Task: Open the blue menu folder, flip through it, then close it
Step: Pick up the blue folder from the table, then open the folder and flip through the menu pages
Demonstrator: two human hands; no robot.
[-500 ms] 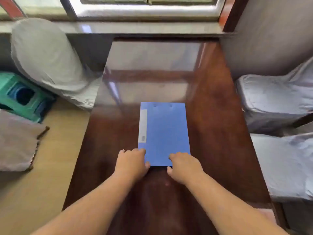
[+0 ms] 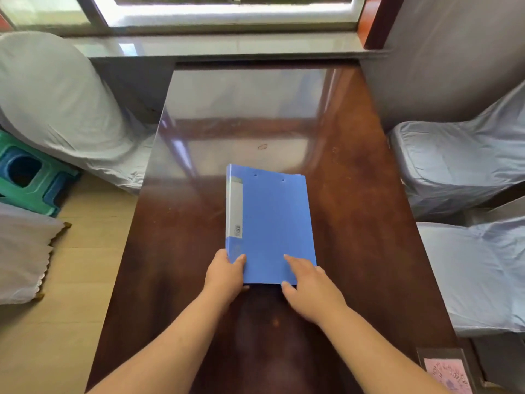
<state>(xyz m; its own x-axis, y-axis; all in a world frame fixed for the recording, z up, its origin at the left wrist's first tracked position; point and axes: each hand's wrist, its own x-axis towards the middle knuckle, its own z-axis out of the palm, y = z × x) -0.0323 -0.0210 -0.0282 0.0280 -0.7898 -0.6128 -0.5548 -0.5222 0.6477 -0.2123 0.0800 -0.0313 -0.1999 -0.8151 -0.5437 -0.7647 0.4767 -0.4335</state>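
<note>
While closed and tilted up on its spine side, blue menu folder point(image 2: 272, 223) mid-desk point(image 2: 369, 223). Left hand point(image 2: 225, 277) gripping near spine corner, thumb on cover. Right hand point(image 2: 308, 288) loosely open, fingers spread on near right corner.

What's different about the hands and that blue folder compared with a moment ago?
The left hand has taken hold of the blue folder's near left corner, thumb on the cover. The right hand has spread its fingers onto the near right corner. The spine side now shows, as if slightly raised. The folder stays closed, at the same spot on the brown table.
</note>
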